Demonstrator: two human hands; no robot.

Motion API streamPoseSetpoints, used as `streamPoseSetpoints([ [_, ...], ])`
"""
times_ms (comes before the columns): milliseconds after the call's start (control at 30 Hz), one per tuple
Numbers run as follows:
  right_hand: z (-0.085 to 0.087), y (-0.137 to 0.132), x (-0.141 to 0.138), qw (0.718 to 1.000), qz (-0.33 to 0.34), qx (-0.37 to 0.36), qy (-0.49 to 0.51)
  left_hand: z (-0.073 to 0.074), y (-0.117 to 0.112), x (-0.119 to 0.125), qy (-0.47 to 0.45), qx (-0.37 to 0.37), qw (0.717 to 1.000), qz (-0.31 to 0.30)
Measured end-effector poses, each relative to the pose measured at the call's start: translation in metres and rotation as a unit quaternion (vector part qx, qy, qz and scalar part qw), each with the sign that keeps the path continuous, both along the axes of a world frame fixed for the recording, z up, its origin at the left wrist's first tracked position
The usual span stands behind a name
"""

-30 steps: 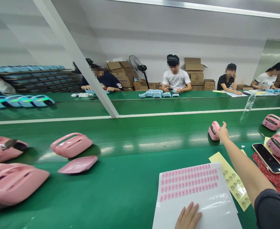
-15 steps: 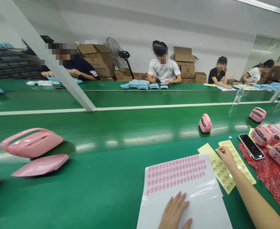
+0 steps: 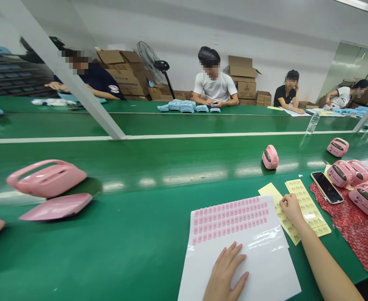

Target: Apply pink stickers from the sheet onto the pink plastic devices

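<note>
My left hand (image 3: 226, 271) lies with its fingers spread on a white sheet (image 3: 199, 267). Rows of small pink stickers (image 3: 232, 217) cover the upper part of that sheet. To its right, my right hand (image 3: 292, 207) is closed in a pinch over a yellow sticker sheet (image 3: 270, 190). What is between its fingertips, if anything, is too small to make out. Partly under the right hand and wrist lies another yellow sheet (image 3: 309, 207), printed with rows of pale shapes.
A phone (image 3: 327, 187) lies on red bubble wrap (image 3: 346, 225), near several pink handled devices (image 3: 367, 198). A pink device (image 3: 270, 157) stands farther back. Pink shells (image 3: 47, 177) lie at left. Beyond the bench, people sit by blue parts (image 3: 182, 105). A bottle (image 3: 313, 122) stands behind.
My right hand has moved slightly left and toward me, from above the sheets' upper part to the yellow sheet beside the white one. My left hand stays on the white sheet.
</note>
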State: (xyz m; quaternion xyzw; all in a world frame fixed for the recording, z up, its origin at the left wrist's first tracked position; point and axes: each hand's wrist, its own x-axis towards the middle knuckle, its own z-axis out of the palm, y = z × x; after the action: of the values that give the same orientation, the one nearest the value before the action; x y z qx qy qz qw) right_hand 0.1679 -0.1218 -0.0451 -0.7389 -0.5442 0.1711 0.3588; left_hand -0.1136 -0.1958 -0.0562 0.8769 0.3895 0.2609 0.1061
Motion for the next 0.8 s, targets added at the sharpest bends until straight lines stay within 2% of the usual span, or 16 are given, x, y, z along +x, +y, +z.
streamPoseSetpoints([
  [233,-0.0055,-0.0023,-0.0054,0.999,-0.011,0.031,0.003,-0.0031,-0.0006,0.0011,-0.001,-0.003,1.0,0.006],
  [600,-0.0064,-0.0053,-0.0023,0.992,-0.02,0.074,0.104,0.0027,-0.0011,0.0039,0.004,0.033,0.999,0.014],
  [800,-0.0085,-0.0084,0.0005,0.983,-0.032,0.1,0.149,0.0042,-0.0019,0.0031,0.008,0.022,1.0,0.013],
])
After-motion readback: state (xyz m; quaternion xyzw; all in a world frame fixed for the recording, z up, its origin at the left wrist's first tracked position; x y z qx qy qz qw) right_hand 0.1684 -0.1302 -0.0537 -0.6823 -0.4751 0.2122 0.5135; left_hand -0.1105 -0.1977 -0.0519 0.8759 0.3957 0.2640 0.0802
